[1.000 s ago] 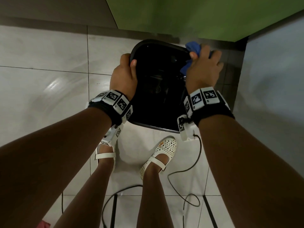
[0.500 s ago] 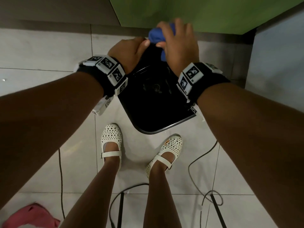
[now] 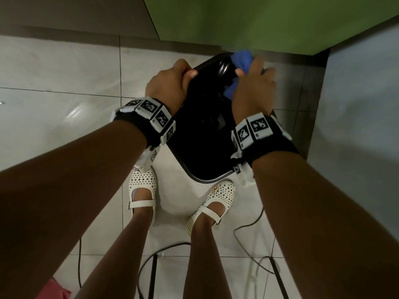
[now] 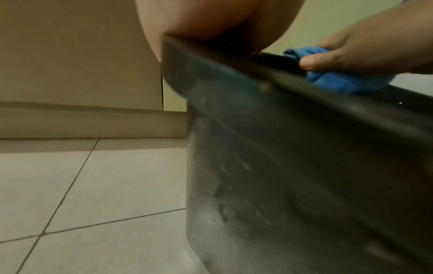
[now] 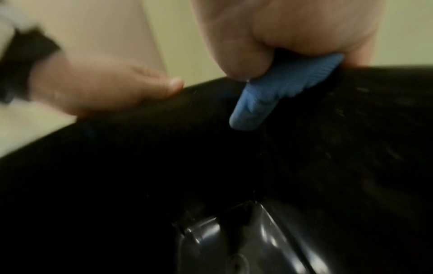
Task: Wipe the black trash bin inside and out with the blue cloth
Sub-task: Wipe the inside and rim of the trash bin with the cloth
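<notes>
Black trash bin (image 3: 200, 147) on floor by my feet. Head view: left hand (image 3: 167, 87) grips near rim; right hand (image 3: 253, 91) presses bunched blue cloth (image 3: 243, 58) on far rim.
Left wrist: outer wall shows streaks, I judge outside pending.
Right wrist: cloth hangs over inner wall; inside seems barely started.

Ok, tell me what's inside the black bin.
Inside the trash bin: only a moulded floor and a hanging end of the blue cloth. The right hand hides part.

white shoes (image 3: 142, 186), cables (image 3: 248, 229), pink cloth (image 3: 54, 288).
</notes>
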The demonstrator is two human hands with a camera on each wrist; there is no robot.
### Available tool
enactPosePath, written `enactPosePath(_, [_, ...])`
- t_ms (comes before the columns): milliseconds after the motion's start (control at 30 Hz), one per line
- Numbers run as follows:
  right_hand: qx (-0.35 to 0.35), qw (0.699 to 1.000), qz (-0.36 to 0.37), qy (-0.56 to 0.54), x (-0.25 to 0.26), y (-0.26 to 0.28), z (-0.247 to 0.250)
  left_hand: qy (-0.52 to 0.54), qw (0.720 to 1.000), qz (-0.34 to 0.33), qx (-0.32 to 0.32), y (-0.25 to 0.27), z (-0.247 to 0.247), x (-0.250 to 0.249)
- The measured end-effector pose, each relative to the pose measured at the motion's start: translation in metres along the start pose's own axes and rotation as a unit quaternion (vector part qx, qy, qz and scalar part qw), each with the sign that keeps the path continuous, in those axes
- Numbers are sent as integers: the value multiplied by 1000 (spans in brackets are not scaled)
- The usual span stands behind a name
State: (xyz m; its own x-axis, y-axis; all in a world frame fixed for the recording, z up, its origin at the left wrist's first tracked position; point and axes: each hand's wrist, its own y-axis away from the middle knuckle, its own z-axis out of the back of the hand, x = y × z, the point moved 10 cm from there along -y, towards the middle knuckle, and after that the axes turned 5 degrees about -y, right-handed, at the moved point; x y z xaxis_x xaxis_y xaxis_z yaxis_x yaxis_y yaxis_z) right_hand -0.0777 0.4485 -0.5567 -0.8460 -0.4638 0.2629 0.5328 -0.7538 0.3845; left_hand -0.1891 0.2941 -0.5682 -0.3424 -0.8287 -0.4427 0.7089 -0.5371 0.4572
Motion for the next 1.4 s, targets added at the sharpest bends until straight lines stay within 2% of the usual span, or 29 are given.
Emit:
enactPosePath(133, [-43,996,-74,4,-34,18,3,12,1000,10,-2,2,-2,1])
enactPosePath(233, [-47,997,-65,13,-38,19,4,12,1000,-5,11,3,-5,-2])
enactPosePath(467, [-30,999,20,25,2,-6,6,43,999,-13,-6,4,3,6])
enactPosePath(667, [-12,987,156,27,73,-17,-7,12,1000,-14,-10,6,4,8])
enactPosePath(733, [-2,984,174,39,81,-16,-10,32,999,1,-24,10,5,14])
enactPosePath(833, [0,990,137,40,68,-13,-8,59,997,28,-52,18,8,23])
enactPosePath(933, [5,999,53,-1,39,-8,-6,76,993,55,-69,25,7,27])
enactPosePath(1033, [-11,999,-32,4,5,-1,-3,112,987,81,-85,29,8,34])
enactPosePath(1100, [-24,998,-59,-5,-11,3,0,130,983,91,-87,31,7,38])
enactPosePath(1300, [5,999,35,-14,-3,-6,2,147,985,74,-42,31,8,38])
enactPosePath(1400, [38,990,133,31,23,-5,-5,189,981,41,-16,16,13,31])
